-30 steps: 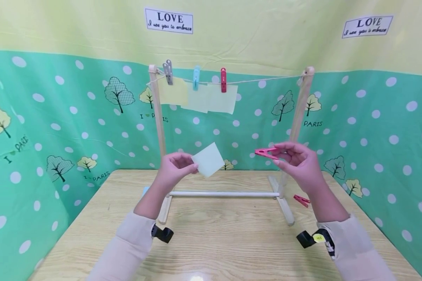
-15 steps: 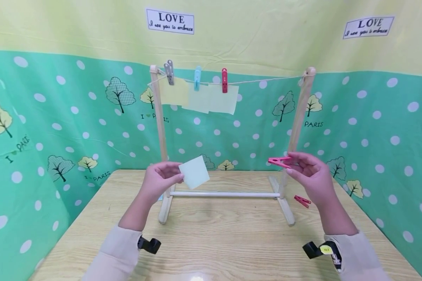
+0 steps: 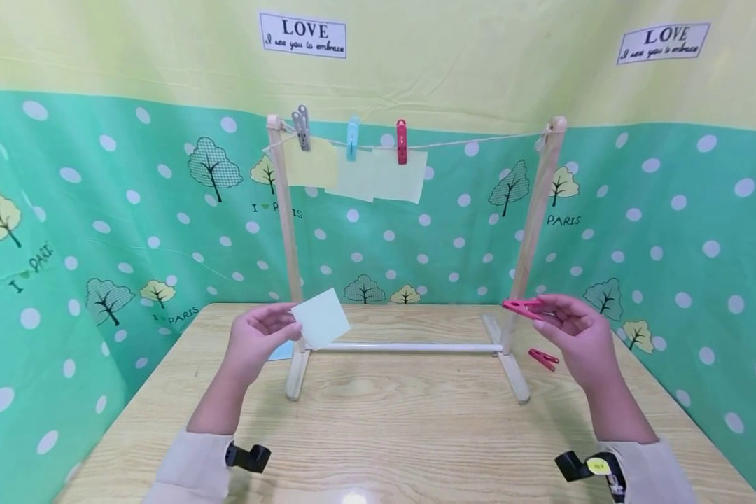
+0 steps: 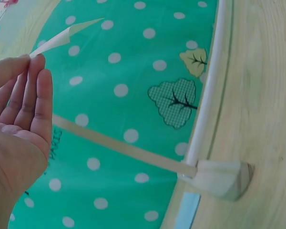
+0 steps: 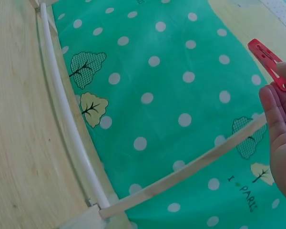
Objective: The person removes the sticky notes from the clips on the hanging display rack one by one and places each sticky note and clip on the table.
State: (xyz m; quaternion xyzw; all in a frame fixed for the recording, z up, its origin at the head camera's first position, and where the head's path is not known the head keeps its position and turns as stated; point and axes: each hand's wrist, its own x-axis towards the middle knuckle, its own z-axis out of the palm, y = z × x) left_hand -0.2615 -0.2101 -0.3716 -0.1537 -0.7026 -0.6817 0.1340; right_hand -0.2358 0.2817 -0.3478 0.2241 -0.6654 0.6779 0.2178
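Observation:
My left hand (image 3: 256,341) pinches a small pale square sheet of paper (image 3: 321,319) by its left edge; the left wrist view shows the paper (image 4: 55,43) nearly edge-on between thumb and fingertips. On the other side, my right hand (image 3: 576,336) holds a red clothespin (image 3: 521,306) between thumb and fingers, in front of the right post. From the string hang a yellow sheet (image 3: 315,164) and two pale sheets (image 3: 400,178), under a grey clothespin (image 3: 301,128), a light blue clothespin (image 3: 353,138) and a red clothespin (image 3: 402,142).
A wooden frame with a left post (image 3: 285,224), a right post (image 3: 537,210) and a white bottom rod (image 3: 409,347) stands on the wooden table (image 3: 384,434). Another red clothespin (image 3: 544,360) lies by its right foot. Light blue paper (image 3: 281,352) lies behind the left foot.
Both hands have come down and moved apart, the left one leftward with the paper, the right one rightward with the clothespin. The hanging sheets stay as they were.

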